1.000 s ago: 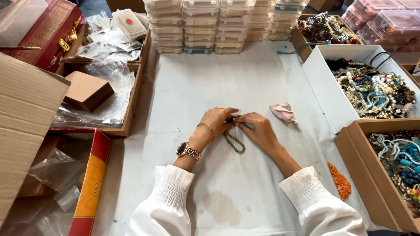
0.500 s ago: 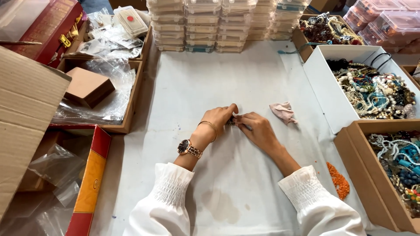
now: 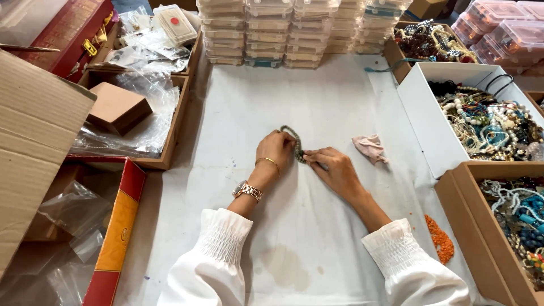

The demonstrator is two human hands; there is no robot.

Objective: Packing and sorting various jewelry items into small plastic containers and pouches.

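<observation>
A short strand of small dull green-grey beads (image 3: pixel 294 143) lies in a curved loop on the white cloth-covered bench (image 3: pixel 317 226), near the middle of the work surface. The left hand (image 3: pixel 274 149) rests with its fingers curled over the upper end of the strand, pinching it, while the right hand (image 3: pixel 335 169) closes its fingertips on the lower end just beside the left; both hands grip the beads and lie low against the cloth. The left wrist carries a thin gold bangle (image 3: pixel 268 162) and a rose-gold wristwatch (image 3: pixel 247 190), and both arms are in white gathered sleeves (image 3: pixel 211 256).

Just to the right of the hands sits a small crumpled pink cloth (image 3: pixel 370 147). Further right, near the bench edge, lies a little heap of orange beads (image 3: pixel 440 240). On the right stand a white open box full of mixed beaded jewellery (image 3: pixel 430 122) and a brown cardboard box of blue and white bead strings (image 3: pixel 468 224). Along the far edge rise stacks of clear plastic compartment cases (image 3: pixel 294 28). To the left is a shallow brown tray holding clear plastic bags and a small brown cardboard box (image 3: pixel 116 106), and nearer the person a red and orange box (image 3: pixel 120 226)
</observation>
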